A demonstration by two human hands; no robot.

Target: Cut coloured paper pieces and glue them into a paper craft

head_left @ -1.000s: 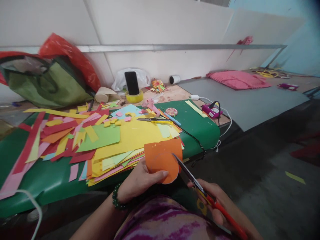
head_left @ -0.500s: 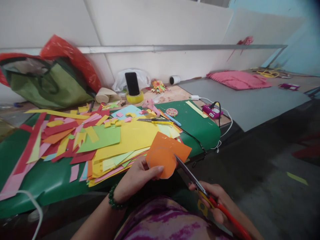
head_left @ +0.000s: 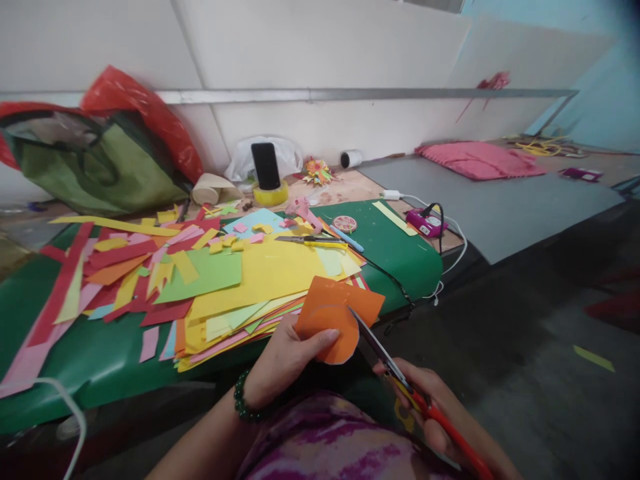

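Observation:
My left hand (head_left: 287,363) pinches an orange paper piece (head_left: 333,313) by its lower left edge, thumb on top, in front of the green mat's near edge. A rounded shape is partly cut out of the paper. My right hand (head_left: 440,413) grips red-handled scissors (head_left: 400,380) whose blades reach up and left into the orange paper's right side. A dark bead bracelet (head_left: 243,400) circles my left wrist.
A green cutting mat (head_left: 400,253) carries a heap of coloured paper sheets and strips (head_left: 210,280), a utility knife (head_left: 310,241) and a blue pen (head_left: 346,238). Behind stand a phone on a tape roll (head_left: 266,170), a green-and-red bag (head_left: 95,153), a glue gun (head_left: 425,222) and a pink cushion (head_left: 475,160).
The orange paper was turned in my left hand, from flat and squarish to tilted with a corner pointing right. The scissors' blades stayed in its right edge, cutting along the curve.

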